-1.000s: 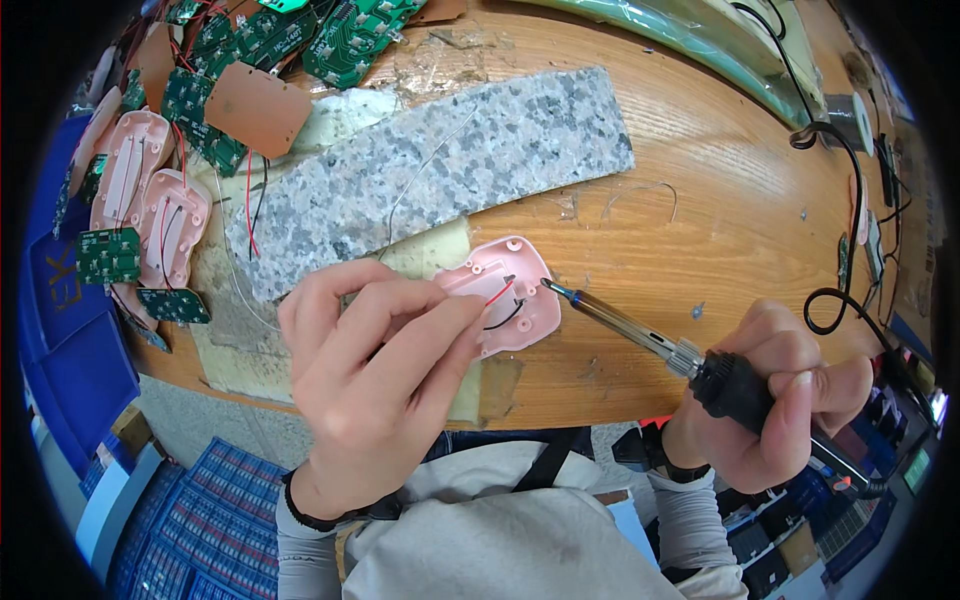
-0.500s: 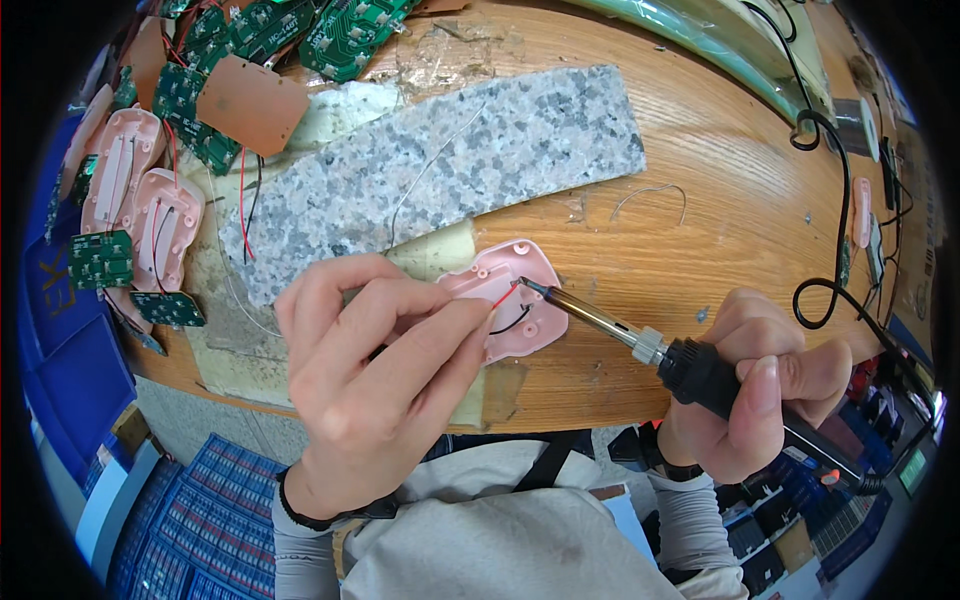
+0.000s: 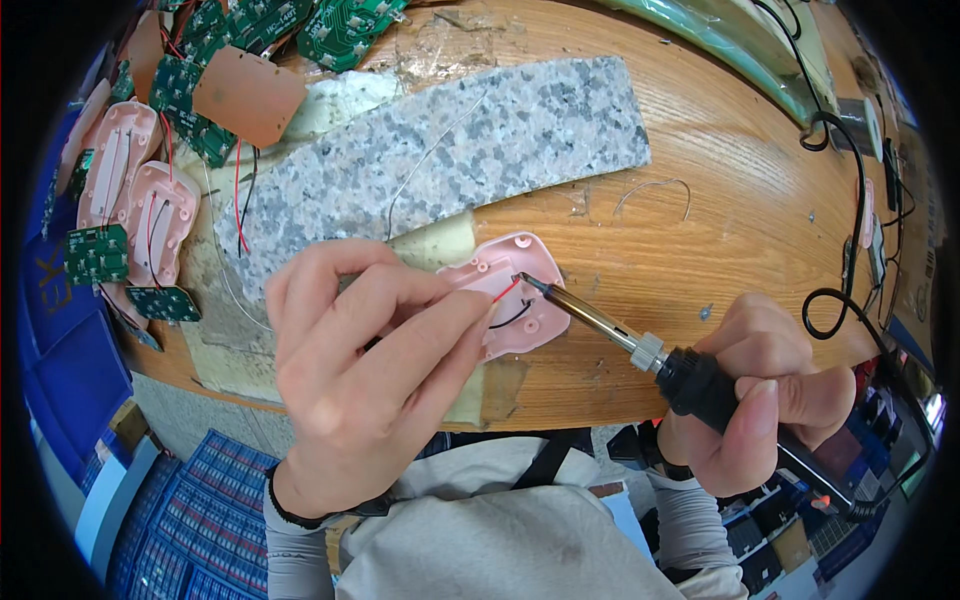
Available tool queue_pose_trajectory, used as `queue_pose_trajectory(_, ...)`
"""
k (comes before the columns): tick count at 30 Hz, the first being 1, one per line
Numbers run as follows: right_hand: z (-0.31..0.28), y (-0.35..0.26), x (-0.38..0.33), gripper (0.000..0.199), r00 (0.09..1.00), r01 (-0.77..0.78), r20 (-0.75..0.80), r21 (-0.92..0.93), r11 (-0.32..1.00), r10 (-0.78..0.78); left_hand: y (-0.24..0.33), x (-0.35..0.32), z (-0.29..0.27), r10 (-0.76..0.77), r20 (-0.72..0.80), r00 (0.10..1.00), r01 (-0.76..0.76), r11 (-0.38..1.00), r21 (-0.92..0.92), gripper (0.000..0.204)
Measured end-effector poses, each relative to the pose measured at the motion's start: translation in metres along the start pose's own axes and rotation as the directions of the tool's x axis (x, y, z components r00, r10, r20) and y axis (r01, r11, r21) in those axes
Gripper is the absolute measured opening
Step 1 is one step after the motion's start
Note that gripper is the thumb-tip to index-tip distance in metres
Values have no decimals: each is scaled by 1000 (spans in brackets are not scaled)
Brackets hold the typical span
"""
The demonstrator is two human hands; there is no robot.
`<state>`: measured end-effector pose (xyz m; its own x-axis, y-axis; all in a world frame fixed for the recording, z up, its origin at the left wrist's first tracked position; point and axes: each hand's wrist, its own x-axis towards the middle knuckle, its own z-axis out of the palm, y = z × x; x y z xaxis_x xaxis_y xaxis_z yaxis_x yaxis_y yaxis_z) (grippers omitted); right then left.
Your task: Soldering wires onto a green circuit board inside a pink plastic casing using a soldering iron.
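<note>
A pink plastic shell (image 3: 520, 290) lies on the wooden bench (image 3: 720, 210) near its front edge, with a red wire and a black wire inside it. My left hand (image 3: 370, 370) rests on the shell and pinches the red wire between its fingertips. My right hand (image 3: 760, 400) grips the black handle of a soldering iron (image 3: 610, 330). The iron's tip touches the inside of the shell at the end of the red wire.
A speckled grey stone slab (image 3: 440, 160) lies behind the shell, a thin solder wire across it. Green circuit boards (image 3: 250, 30), a brown board (image 3: 248, 96) and more pink shells (image 3: 140, 200) crowd the left. Black cables (image 3: 850, 190) run along the right. Blue crates (image 3: 60, 330) stand below.
My right hand has brought the soldering iron leftward, so its tip now sits inside the shell at the red wire. My left hand has kept its place on the shell.
</note>
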<state>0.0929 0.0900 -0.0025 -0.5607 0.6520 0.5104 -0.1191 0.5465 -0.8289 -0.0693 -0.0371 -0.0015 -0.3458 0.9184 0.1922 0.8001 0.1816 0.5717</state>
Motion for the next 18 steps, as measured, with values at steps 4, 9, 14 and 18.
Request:
queue_pose_trajectory(4,-12,0,8,20,975,66,213,8,998,-66,0,2,-1,12,5,1000,-12,1000,18,20)
queue_pose_trajectory(9,-10,0,5,22,987,49,155,16,999,-51,0,4,0,14,11,1000,-15,999,31,19)
queue_pose_trajectory(14,-5,-4,5,15,993,5,116,-69,998,3,1,5,-3,20,26,999,-21,999,49,18)
queue_pose_trajectory(18,-7,-3,6,12,995,-50,90,22,998,48,-1,5,-3,17,27,1000,-18,999,39,18)
